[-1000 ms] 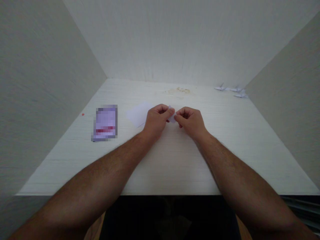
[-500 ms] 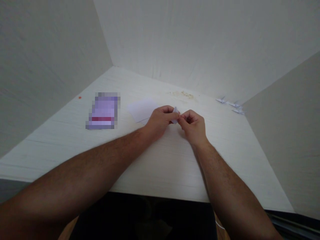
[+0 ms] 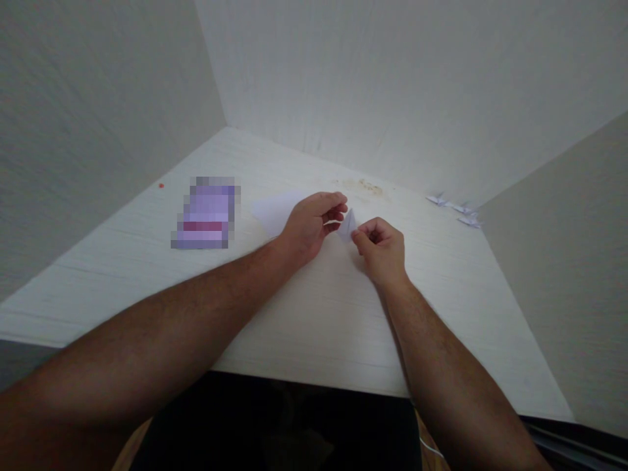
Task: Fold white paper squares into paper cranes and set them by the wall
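Observation:
A small piece of folded white paper (image 3: 348, 223), pointed at the top with a crease down its middle, is pinched at its right edge between the thumb and fingers of my right hand (image 3: 380, 243). My left hand (image 3: 314, 222) is just left of the paper, fingers apart and curved, with the thumb lifted off it. Whether its lower fingertips still touch the paper I cannot tell. Partly covered by my left hand and wrist, a flat white sheet of paper (image 3: 272, 212) lies on the table.
Several folded paper pieces (image 3: 456, 209) lie at the back right by the wall. A blurred-out purple rectangular thing (image 3: 206, 212) lies on the left of the white table (image 3: 314, 320). Brownish stains (image 3: 366, 186) mark the back. Walls enclose three sides.
My left hand has opened and let its thumb grip on the folded paper go, moving slightly left and up. More of the paper shows, still pinched in my right hand.

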Demonstrator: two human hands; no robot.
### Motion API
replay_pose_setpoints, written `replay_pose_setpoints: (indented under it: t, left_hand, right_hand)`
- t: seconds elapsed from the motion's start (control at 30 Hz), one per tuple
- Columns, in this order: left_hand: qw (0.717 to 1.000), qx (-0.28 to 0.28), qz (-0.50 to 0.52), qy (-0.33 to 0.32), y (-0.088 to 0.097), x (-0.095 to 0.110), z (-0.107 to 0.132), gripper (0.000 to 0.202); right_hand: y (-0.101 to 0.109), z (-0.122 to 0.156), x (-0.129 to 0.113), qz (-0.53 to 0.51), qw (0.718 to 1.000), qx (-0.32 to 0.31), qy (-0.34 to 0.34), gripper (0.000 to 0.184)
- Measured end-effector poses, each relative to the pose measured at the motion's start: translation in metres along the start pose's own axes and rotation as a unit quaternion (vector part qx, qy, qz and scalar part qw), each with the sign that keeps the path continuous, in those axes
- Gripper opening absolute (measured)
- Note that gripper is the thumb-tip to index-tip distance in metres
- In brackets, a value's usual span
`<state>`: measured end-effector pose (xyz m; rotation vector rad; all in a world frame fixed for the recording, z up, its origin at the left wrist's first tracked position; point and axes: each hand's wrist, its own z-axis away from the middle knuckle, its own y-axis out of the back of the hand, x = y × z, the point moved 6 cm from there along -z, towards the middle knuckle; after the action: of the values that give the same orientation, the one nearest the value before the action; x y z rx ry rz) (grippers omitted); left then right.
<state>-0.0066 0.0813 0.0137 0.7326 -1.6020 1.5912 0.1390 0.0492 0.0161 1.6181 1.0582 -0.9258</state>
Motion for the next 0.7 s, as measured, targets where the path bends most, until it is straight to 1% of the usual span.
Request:
replay_pose_setpoints:
  t: [0.1, 0.17, 0.27, 0.43, 0.5, 0.6, 0.7]
  left_hand:
    - [0.996, -0.039, -0.082, 0.017, -0.007, -0.008, 0.005, 0.012]
    - [0.991, -0.041, -0.123, 0.018, -0.009, -0.013, 0.008, 0.011]
    - [0.994, -0.023, -0.102, 0.014, -0.006, -0.014, 0.007, 0.015]
    - [0.998, 0.007, -0.058, -0.001, 0.003, -0.007, -0.001, 0.017]
    - [0.998, -0.006, -0.065, 0.006, 0.003, -0.008, -0.003, 0.019]
    - [0.993, -0.036, -0.112, 0.014, 0.000, -0.011, -0.002, 0.017]
    - [0.986, -0.040, -0.159, 0.004, -0.001, -0.013, 0.000, 0.015]
  right_hand:
    - [-0.001, -0.002, 0.001, -0.014, 1.000, 0.002, -0.007, 0.016]
    - [-0.002, -0.002, 0.000, -0.015, 1.000, -0.008, 0.000, 0.016]
    - [-0.003, -0.001, -0.003, -0.015, 1.000, -0.018, 0.006, 0.014]
    - [-0.004, 0.000, -0.001, -0.026, 0.999, -0.023, -0.007, 0.012]
    - [-0.003, -0.001, 0.001, -0.028, 0.999, -0.014, -0.015, 0.012]
    - [-0.001, -0.003, 0.004, -0.035, 0.999, 0.000, -0.022, 0.012]
    - [0.000, -0.005, 0.007, -0.041, 0.999, 0.008, -0.022, 0.014]
